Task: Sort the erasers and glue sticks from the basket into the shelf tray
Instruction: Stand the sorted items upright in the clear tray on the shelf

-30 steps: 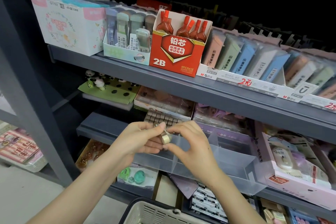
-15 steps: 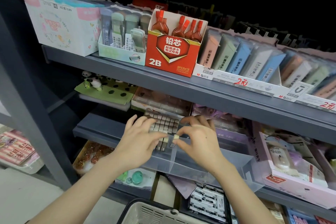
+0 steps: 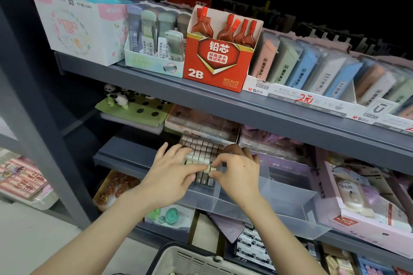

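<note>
Pinching one pale eraser (image 3: 210, 169) between thumb and forefinger of the right hand (image 3: 238, 176), centre frame, at the front row of erasers (image 3: 201, 152) in the clear shelf tray (image 3: 290, 198). Steadying the rows with the left hand (image 3: 172, 176), fingers (image 3: 173, 158) spread flat. Could topple neighbours if pushed in askew. Seems stood on end, long axis down into the tray, small face up

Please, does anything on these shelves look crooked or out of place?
Yes: below the clear tray, a purple packet lies turned at an angle, unlike the boxes beside it. The erasers stand in tidy rows.
</note>
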Available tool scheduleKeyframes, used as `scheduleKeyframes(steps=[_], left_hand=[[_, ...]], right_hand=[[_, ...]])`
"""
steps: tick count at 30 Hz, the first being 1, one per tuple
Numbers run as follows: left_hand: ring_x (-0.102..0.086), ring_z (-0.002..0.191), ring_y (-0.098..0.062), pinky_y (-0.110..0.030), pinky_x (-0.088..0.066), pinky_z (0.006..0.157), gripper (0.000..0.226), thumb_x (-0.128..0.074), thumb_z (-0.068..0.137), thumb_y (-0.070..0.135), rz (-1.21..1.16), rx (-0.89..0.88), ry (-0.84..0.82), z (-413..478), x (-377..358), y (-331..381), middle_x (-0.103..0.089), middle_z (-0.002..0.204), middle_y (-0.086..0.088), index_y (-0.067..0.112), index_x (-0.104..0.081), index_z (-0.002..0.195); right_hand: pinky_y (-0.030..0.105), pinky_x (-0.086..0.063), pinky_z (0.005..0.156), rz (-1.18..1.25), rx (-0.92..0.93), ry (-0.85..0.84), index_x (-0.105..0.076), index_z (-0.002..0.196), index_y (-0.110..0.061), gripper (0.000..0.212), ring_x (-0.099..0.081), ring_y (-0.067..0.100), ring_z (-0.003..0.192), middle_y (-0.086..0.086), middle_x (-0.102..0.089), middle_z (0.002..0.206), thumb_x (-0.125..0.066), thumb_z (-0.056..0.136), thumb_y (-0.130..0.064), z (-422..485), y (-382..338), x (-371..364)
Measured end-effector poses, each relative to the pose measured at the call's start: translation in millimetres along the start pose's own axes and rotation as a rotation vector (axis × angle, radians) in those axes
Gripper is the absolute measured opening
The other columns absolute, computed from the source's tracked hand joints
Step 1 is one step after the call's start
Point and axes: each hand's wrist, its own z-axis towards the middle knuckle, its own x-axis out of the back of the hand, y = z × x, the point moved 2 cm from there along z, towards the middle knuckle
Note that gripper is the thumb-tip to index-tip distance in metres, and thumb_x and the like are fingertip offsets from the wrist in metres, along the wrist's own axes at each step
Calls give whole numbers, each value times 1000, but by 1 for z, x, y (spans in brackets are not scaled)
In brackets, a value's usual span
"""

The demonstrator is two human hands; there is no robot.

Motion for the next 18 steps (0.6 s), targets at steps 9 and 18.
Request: scheduleKeyframes(steps=[9,18], left_hand=[[-6,144,-20,-33,13,113,43,-39,101,25,17,12,-61,3,0,5,-21,155,-3,45,-40,139],[-50,116,-32,-46,-37,97,37,-42,88,27,8,-11,117,-38,25,-3,-60,123,-11,20,-69,114]], right_hand=[[33,-25,85,-15,-44,-46,-68,91,-35,22,-46,21,111,-11,-58,110,-75,72,-44,-2,2,1],[19,-37,81,475,21,31,-65,83,-29,6,-50,-1,88,-15,-61,91,-71,82,-27,-91,10,37]])
